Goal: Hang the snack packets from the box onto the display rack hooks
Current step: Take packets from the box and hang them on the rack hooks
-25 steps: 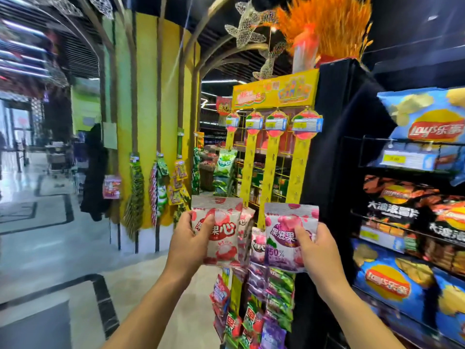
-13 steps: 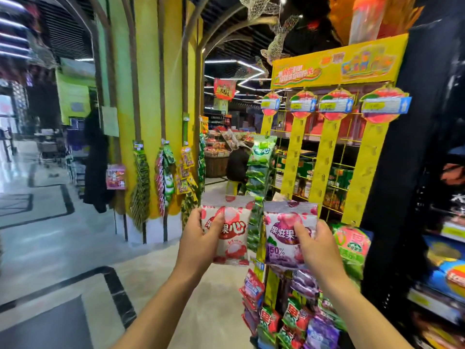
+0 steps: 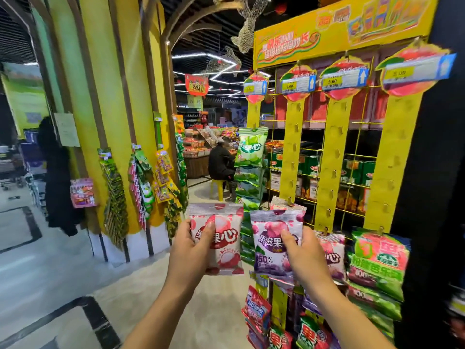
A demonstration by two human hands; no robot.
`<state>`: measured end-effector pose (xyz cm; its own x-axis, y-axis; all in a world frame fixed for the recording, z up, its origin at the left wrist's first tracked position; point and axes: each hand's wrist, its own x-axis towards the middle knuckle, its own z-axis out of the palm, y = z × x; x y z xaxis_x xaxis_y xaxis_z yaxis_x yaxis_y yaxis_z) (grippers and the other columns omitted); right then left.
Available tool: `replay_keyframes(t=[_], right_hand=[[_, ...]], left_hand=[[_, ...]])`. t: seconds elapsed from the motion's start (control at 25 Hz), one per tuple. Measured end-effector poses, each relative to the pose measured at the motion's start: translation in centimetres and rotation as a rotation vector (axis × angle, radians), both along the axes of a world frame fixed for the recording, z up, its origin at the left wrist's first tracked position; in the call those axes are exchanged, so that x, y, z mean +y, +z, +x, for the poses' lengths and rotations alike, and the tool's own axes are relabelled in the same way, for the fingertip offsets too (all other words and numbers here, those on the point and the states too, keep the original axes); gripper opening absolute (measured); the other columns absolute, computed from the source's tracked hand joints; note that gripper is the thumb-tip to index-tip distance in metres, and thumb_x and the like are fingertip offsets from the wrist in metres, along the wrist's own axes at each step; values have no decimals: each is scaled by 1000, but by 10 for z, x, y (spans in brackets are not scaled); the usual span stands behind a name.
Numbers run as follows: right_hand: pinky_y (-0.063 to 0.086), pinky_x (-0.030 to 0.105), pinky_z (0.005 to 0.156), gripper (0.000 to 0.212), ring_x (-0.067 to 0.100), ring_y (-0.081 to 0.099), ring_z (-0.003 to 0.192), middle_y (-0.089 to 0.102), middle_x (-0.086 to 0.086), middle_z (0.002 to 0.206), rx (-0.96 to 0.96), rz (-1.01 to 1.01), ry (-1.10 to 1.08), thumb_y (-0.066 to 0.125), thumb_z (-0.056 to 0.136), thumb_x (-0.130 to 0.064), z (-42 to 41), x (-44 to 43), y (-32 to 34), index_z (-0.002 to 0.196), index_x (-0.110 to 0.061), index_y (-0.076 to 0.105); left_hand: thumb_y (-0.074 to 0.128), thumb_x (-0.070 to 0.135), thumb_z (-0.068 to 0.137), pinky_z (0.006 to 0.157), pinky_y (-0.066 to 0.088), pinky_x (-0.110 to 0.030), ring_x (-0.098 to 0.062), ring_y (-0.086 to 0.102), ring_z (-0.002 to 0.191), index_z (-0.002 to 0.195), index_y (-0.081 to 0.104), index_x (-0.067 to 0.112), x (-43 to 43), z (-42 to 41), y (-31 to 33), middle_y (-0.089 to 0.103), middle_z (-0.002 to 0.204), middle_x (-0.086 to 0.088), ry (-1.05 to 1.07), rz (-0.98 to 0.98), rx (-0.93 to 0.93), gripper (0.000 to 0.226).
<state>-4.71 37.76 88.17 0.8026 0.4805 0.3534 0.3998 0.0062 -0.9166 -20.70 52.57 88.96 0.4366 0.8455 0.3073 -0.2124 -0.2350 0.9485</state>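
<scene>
Two at once: grips a red packet [image 3: 222, 239] in the left hand [image 3: 188, 251] and a purple packet [image 3: 269, 248] in the right hand [image 3: 307, 256], close in front of the rack [image 3: 331, 157], so can miss a small hook [image 3: 327, 212], let one slip and drop it.

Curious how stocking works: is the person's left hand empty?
No, the left hand grips a white and red packet, and the right hand grips a purple packet.
</scene>
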Motion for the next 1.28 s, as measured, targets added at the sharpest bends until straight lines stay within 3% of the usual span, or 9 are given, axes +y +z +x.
replay_keyframes(t=[0.16, 0.32, 0.48, 0.52, 0.64, 0.72, 0.92, 1.16, 1.28], right_hand=[[47, 31, 77, 25, 14, 58, 95, 61, -8, 109, 76, -8, -68, 53, 102, -38, 43, 32, -8, 115, -17, 51], [42, 30, 59, 22, 13, 51, 68, 55, -1, 83, 80, 0, -145, 55, 102, -37, 78, 45, -6, 95, -17, 51], [50, 39, 86, 39, 19, 60, 100, 63, 4, 113, 70, -45, -277, 54, 100, -46, 103, 42, -12, 121, -12, 53], [51, 39, 85, 40, 17, 63, 97, 65, 4, 115, 81, -46, -309, 54, 100, -46, 107, 37, -14, 124, -14, 54], [45, 18, 58, 20, 1, 56, 62, 64, 3, 93, 82, -55, -405, 53, 103, -36, 117, 20, -18, 106, -17, 54], [42, 15, 52, 19, 0, 54, 57, 63, 4, 89, 82, -59, -486, 54, 103, -35, 121, 12, -17, 104, -16, 55], [36, 30, 56, 30, 11, 47, 65, 51, -2, 78, 119, -91, -638, 55, 100, -43, 128, 13, -11, 85, -18, 48], [38, 28, 57, 27, 11, 54, 74, 58, 1, 89, 151, -132, -725, 55, 100, -41, 133, 22, -19, 98, -15, 53], [38, 26, 58, 24, 9, 54, 75, 59, 2, 91, 148, -138, -754, 56, 100, -38, 132, 24, -25, 101, -15, 54]], left_hand=[[64, 35, 101, 63, 65, -38, -15, 79, 87, 115, 61, 26, 42, 56, 3, 79, 106, 1, -45, 30, 71, 16], [64, 36, 102, 70, 67, -48, -17, 80, 86, 115, 60, 26, 66, 109, 7, 79, 105, 2, -125, 35, 86, 17], [64, 37, 102, 77, 65, -54, -23, 80, 92, 117, 61, 26, 80, 157, 6, 79, 108, -2, -273, 37, 66, 19], [65, 39, 101, 80, 64, -55, -24, 79, 96, 116, 61, 28, 83, 167, 4, 79, 109, -2, -299, 42, 62, 19], [68, 62, 89, 84, 63, -56, -23, 78, 100, 108, 61, 42, 84, 191, 1, 78, 110, 2, -372, 68, 67, 29], [67, 68, 84, 84, 62, -56, -21, 77, 100, 103, 61, 46, 83, 206, 0, 78, 108, 5, -421, 95, 72, 30], [67, 44, 99, 82, 63, -50, -16, 77, 96, 104, 63, 32, 85, 227, 5, 78, 101, 7, -465, 103, 32, 14], [64, 37, 102, 77, 65, -55, -21, 80, 89, 112, 60, 19, 99, 239, 12, 80, 99, -1, -597, 16, 14, 21], [64, 39, 101, 78, 65, -55, -20, 79, 91, 110, 61, 22, 106, 244, 11, 80, 101, 0, -609, 55, 22, 19]])
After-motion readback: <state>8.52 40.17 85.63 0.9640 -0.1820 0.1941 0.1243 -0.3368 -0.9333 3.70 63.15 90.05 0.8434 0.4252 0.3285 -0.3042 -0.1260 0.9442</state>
